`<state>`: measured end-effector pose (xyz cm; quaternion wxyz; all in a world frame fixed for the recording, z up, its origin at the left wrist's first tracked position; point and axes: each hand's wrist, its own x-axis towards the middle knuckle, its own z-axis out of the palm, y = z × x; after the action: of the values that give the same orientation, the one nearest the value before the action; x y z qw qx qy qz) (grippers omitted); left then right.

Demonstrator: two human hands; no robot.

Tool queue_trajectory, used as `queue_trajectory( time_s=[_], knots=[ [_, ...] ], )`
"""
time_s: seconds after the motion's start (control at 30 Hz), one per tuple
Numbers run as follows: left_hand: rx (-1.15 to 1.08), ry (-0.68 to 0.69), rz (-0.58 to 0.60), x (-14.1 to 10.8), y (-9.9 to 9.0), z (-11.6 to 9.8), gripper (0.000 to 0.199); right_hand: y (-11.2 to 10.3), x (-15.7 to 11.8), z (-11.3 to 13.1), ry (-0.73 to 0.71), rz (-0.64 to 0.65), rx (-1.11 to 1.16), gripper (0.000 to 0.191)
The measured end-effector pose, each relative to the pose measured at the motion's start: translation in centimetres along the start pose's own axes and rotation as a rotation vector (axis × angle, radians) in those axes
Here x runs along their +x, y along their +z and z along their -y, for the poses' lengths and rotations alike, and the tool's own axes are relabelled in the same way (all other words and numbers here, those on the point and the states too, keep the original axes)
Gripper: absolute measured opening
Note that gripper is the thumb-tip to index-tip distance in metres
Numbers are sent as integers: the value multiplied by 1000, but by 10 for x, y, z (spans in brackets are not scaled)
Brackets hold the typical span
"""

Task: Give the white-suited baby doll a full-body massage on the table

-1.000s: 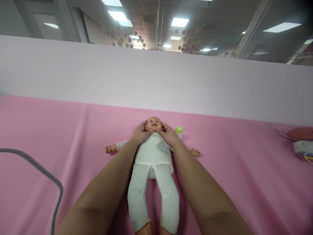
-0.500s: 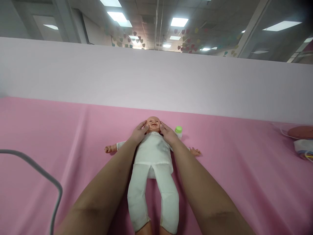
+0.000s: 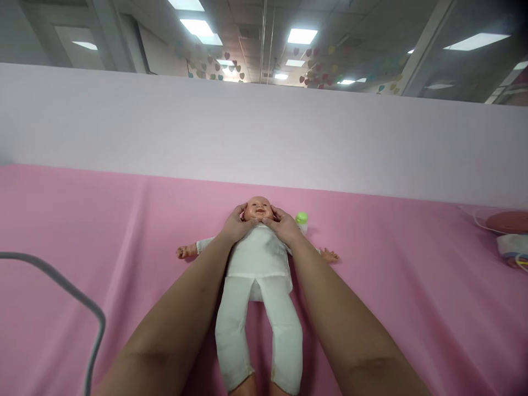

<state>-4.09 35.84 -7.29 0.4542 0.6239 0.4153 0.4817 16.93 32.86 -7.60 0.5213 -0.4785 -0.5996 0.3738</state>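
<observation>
A baby doll (image 3: 259, 250) in a white top and trousers lies on its back, arms spread, on the pink cover. Against one side of its head, at the picture's left, my left hand (image 3: 239, 224) is curved, its thumb reaching to the chin. My right hand (image 3: 284, 225) cups the other side, thumb also at the chin. Between them the two hands hold the doll's head; the fingertips beside and behind it are partly hidden. Just beyond my right hand stands a small bottle with a green cap (image 3: 302, 218), its lower part hidden by my wrist.
The pink cover (image 3: 103, 220) has soft folds and meets a white panel (image 3: 264, 137) at the back. At the right edge lie a brown round object (image 3: 509, 221) and a white cloth-like bundle (image 3: 511, 245). A grey cable or tube (image 3: 61, 280) curves in from the left.
Both thumbs have moved down and inward, from the doll's cheeks to its chin. The hands stay around the head, and the doll's body lies as before.
</observation>
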Motion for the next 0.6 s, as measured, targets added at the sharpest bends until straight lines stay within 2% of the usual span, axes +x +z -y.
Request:
queue_trajectory(
  time_s=[0.1, 0.2, 0.33, 0.43, 0.5, 0.6],
  knots=[
    [8, 10, 9, 1, -2, 3, 95, -3, 1, -2, -11, 20, -12, 75],
    [-88, -30, 21, 1, -4, 6, 95, -6, 3, -4, -24, 12, -45, 74],
    [-322, -83, 7, 3, 0, 8, 81, -6, 5, -7, -45, 14, -5, 68],
    [-403, -90, -14, 4, 5, 3, 69, -3, 8, -12, -30, -35, 67, 64],
    [-350, -88, -65, 3, 8, -4, 58, 0, 9, -15, -13, -80, 80, 63],
    [-182, -86, -246, 1, 11, -21, 42, 2, 9, -13, -8, -139, 45, 59]
  ],
)
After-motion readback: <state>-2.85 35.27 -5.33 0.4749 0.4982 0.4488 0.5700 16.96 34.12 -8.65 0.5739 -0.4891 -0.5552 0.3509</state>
